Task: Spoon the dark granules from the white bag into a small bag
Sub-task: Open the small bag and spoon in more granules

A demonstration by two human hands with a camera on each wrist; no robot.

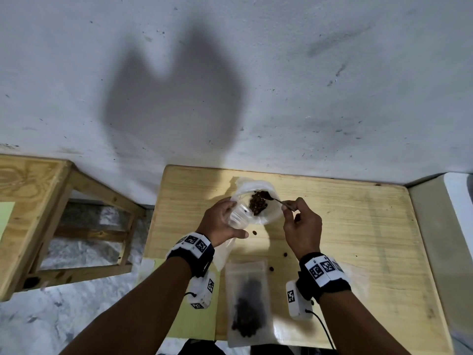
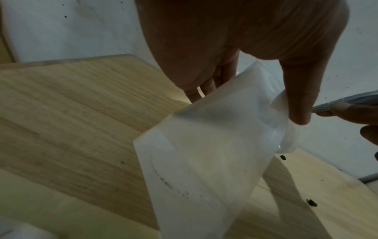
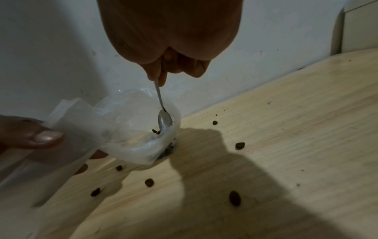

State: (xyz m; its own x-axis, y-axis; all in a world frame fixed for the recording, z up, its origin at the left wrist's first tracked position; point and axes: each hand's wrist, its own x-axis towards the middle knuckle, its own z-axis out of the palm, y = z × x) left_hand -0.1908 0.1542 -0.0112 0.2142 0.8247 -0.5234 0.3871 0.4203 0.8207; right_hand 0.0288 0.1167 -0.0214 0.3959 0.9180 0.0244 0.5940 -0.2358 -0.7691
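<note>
Nearest me, the small bag lies flat on the wooden table, already partly filled. Further back, the left hand pinches the white bag by its rim, holding the mouth open. Inside, the spoon sits among the dark granules, its handle pinched by the right hand. With stray beans already scattered, I'd lift the spoon level and slowly.

Pale wooden surface with visible grain, set flush against a rough whitewashed wall marked by dark specks. A broad two-lobed shadow falls on the wall above the surface. Left of the surface, an open light-wood frame stands on grey-and-white marbled floor.
</note>
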